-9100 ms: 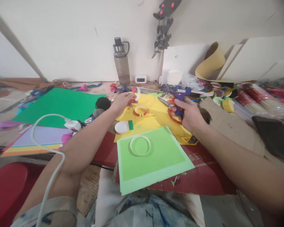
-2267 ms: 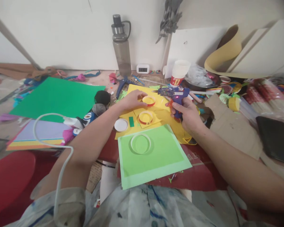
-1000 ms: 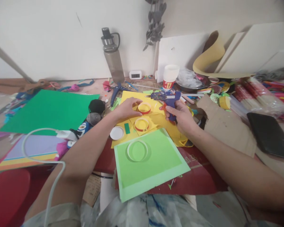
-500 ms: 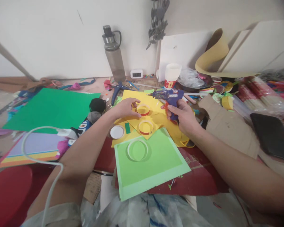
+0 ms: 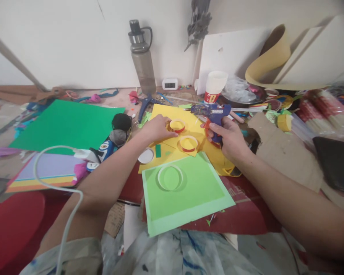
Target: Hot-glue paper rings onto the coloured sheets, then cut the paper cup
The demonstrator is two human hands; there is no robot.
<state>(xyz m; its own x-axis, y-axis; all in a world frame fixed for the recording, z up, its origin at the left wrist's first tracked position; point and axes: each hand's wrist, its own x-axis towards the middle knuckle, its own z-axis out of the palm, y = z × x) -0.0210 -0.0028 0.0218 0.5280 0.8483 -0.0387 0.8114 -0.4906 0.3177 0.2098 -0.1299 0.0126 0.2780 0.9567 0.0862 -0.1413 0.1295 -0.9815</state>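
Right hand [image 5: 232,138] grips glue gun [image 5: 216,112]; left hand [image 5: 159,127] cups red-white ring [image 5: 181,129], grip unclear

The left hand [image 5: 159,128] is arching, its thumb [image 5: 172,134] standing apart from its fingers [image 5: 164,118]; the right hand [image 5: 231,138] is gripping, thumb pointing toward the left fingers.

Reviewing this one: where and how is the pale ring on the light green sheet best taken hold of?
Likely by the near part of the pale ring's band, coming from above with one fingertip inside and one outside. It sits on the light green sheet with its opening facing up, leaving that wall accessible. The band looks thin, so a light pinch seems wise.
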